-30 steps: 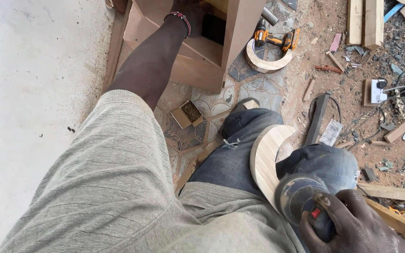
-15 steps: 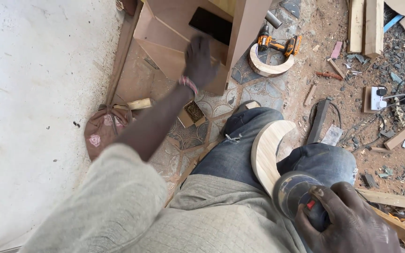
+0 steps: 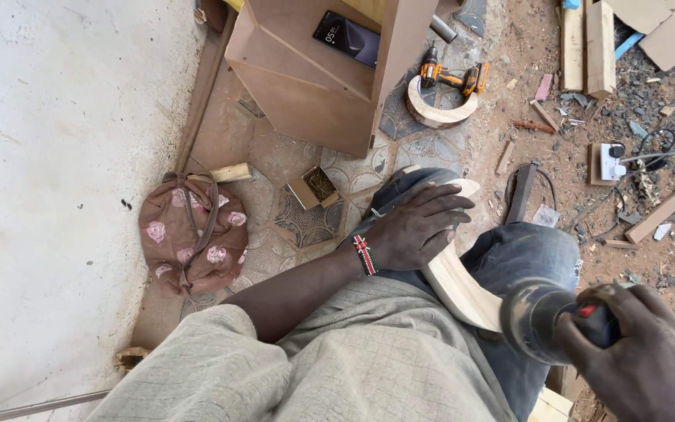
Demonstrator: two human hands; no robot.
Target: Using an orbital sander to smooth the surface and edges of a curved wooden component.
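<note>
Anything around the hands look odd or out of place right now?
Yes. A phone lies with its screen lit on a slanted cabinet panel. The curved wooden piece rests on the person's knees, left hand on it, right hand gripping the sander.

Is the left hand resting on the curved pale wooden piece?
Yes, the left hand lies flat on the curved pale wooden piece over the knee.

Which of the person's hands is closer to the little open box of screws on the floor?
The left. The left hand rests on the curved wooden piece just right of the box of screws; the right hand grips a power tool much farther away, toward the lower right.
</note>
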